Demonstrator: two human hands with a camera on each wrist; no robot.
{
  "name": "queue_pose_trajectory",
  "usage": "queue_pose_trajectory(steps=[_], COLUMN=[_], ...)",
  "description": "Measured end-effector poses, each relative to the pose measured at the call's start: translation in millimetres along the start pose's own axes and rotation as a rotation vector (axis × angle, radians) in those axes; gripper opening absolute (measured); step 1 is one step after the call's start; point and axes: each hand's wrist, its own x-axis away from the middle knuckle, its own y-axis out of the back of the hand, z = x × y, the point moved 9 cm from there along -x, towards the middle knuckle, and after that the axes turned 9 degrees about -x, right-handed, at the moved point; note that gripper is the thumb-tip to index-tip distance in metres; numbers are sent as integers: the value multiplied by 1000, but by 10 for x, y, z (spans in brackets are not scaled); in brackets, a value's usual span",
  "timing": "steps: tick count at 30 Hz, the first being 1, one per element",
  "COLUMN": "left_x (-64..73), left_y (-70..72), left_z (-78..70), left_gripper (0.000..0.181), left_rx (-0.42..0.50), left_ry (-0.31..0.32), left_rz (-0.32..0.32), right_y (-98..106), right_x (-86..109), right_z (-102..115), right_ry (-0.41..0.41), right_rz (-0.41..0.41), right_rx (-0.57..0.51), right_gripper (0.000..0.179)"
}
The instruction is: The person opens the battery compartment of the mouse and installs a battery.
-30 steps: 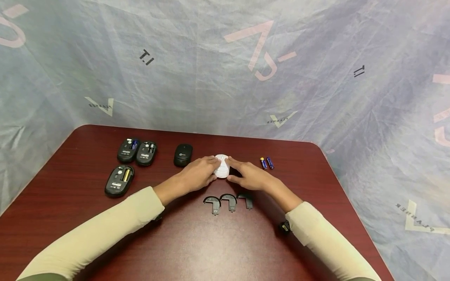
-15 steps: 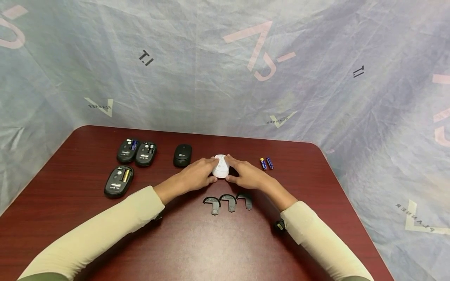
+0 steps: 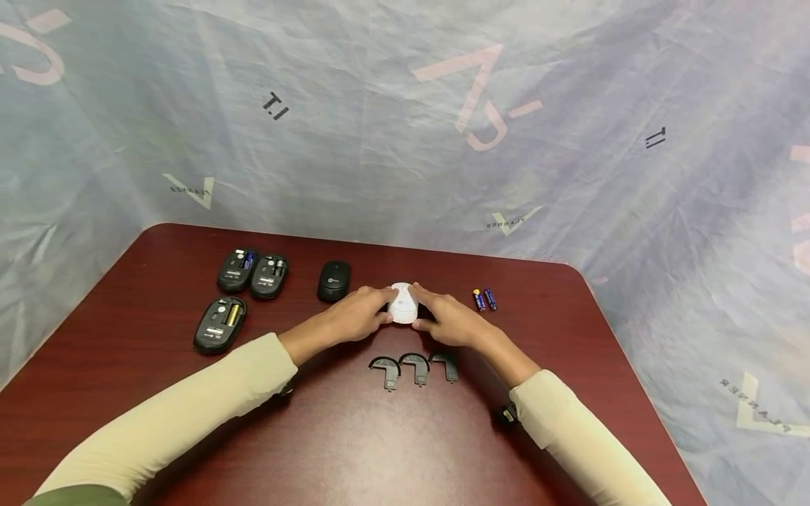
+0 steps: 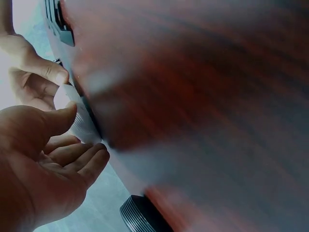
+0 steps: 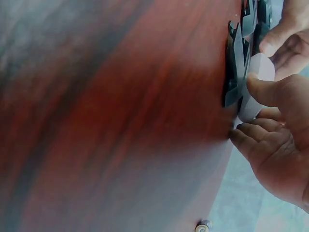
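In the head view a white computer mouse [image 3: 403,310] sits top up on the table, between both hands. My left hand [image 3: 359,313] holds its left side, with the thumb at the near end and fingers on the upper side. From the right, my right hand [image 3: 451,320] holds the other side in much the same way. The left wrist view has the white mouse [image 4: 83,121] between the thumb and fingers. Black L-shaped battery covers with curved ends lie nearer the person, among them the middle cover [image 3: 415,368].
A black mouse [image 3: 334,281] stands top up to the left. Beyond it, three black mice lie underside up, batteries showing in their slots, one being the nearest mouse [image 3: 219,325]. Two blue batteries [image 3: 484,300] lie to the right. A fabric backdrop [image 3: 380,140] rises behind the table.
The left fingers have drawn back slightly from the white mouse's top, which shows more than a second ago. The head view has shifted a little. Other things stay put.
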Motion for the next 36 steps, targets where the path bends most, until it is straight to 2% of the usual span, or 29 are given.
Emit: queue_pose_trajectory(steps=[1,4,6,8,11,13,18,19,23,25,26,29,33,36], left_x=[-18,-7,25,85,152,169,166,140,125,125,148,156,138,140], left_y=[-45,-22,54,195,358,419,476,437,478,501,556,583,533,508], left_z=[52,47,-13,-123,-235,-262,-259,-198,-193,-186,-242,-234,-161,-139], left_gripper=[59,59,57,55,51,48,42,42,40,39,36,34,39,43], left_rx=[14,50,75,109,157,173,201,213,235,243,244,261,282,327], left_ry=[9,43,56,71,82,86,126,115,153,176,207,233,234,255], left_rz=[0,31,45,52,26,-10,-89,-115,-167,-186,-181,-195,-222,-216], right_y=[1,13,26,53,95,124,156,163,199,216,223,237,215,182], right_x=[7,23,33,45,54,61,59,61,65,66,65,68,58,45], right_z=[4,4,-18,-35,-58,-62,-65,-57,-40,-35,-36,-29,-5,18], right_ry=[3,-1,-16,-41,-79,-101,-122,-122,-128,-140,-146,-162,-164,-160], right_rz=[-2,-8,-18,-37,-75,-105,-175,-191,-256,-285,-298,-331,-342,-332], right_rx=[-11,-57,-87,-124,-189,-230,-291,-300,-329,-350,-363,-407,-543,-662], right_gripper=[73,71,69,67,62,58,49,47,43,43,43,41,40,41])
